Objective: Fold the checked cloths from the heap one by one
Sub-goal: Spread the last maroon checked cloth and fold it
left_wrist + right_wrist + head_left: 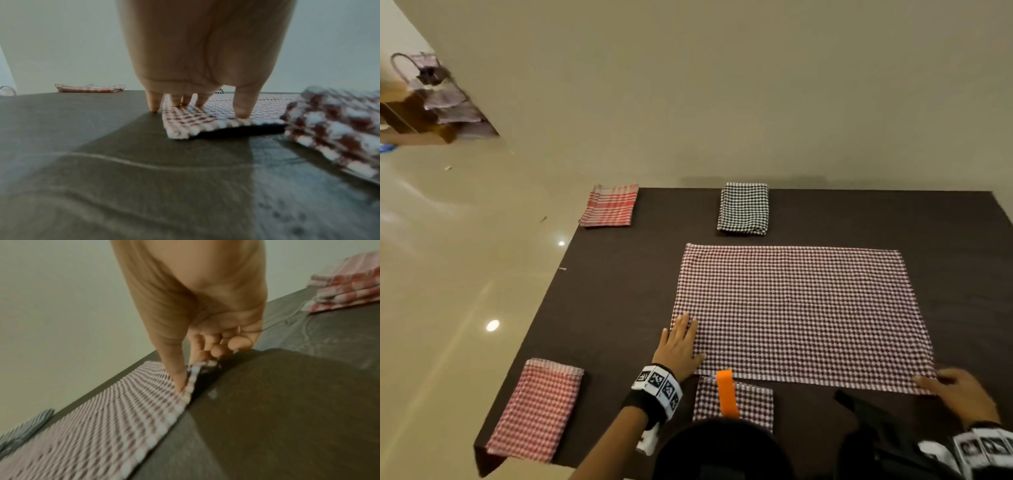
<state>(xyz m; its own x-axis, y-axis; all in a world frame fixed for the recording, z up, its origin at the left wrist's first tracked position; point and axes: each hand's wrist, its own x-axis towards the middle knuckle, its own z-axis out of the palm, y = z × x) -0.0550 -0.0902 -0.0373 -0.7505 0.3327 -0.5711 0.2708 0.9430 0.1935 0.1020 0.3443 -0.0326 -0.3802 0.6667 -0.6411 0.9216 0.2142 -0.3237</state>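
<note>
A large maroon-and-white checked cloth (798,315) lies spread flat on the dark brown table (619,308). My left hand (681,339) presses flat on its near-left corner with straight fingers; in the left wrist view the fingertips (242,112) rest on the cloth (205,120), and the little finger touches bare table. My right hand (945,383) pinches the near-right corner. In the right wrist view the thumb (179,379) lies on top of the cloth (102,426) and the other fingers curl under its lifted edge.
Folded cloths lie around: red striped (609,205) at the far-left corner, black-and-white checked (743,209) at the back, red checked (537,409) near left, maroon checked (734,404) by the front edge. A stack of red cloths (349,288) shows in the right wrist view.
</note>
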